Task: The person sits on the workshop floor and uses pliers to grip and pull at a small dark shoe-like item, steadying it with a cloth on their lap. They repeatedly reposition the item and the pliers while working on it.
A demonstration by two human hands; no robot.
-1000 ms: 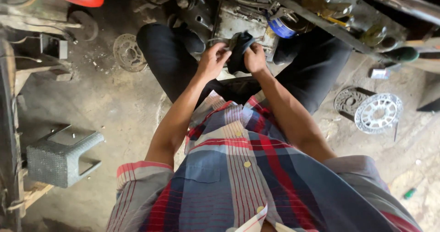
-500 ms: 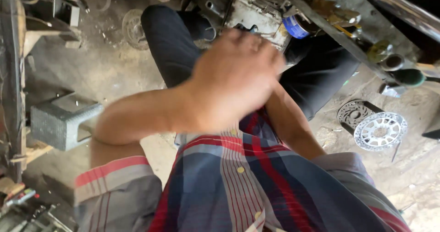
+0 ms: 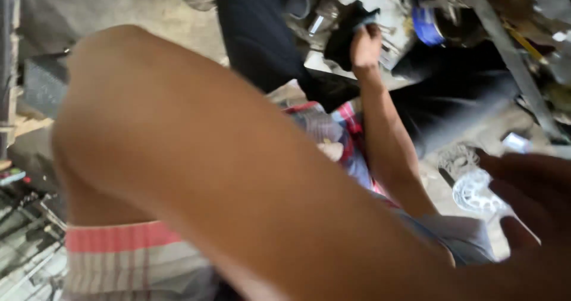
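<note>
My left forearm (image 3: 238,176) is raised close to the camera and fills most of the view. My left hand (image 3: 529,218) is a dark blur at the lower right edge, and whether it holds anything is unclear. Further away, my right hand (image 3: 364,45) grips a dark rag (image 3: 344,33) and presses it against a grimy engine block (image 3: 383,3) between my knees. I sit in dark trousers (image 3: 256,39) and a striped plaid shirt (image 3: 137,259).
A blue round part (image 3: 427,24) sits on the engine. A grey metal bar (image 3: 505,45) slants down at the right. A round perforated metal plate (image 3: 473,191) lies on the dusty floor. A grey metal block (image 3: 41,84) stands at the left, with tools (image 3: 24,218) below it.
My left hand has left the rag and swung up across the camera to the lower right. My right hand stays on the rag at the engine. The view has tilted.
</note>
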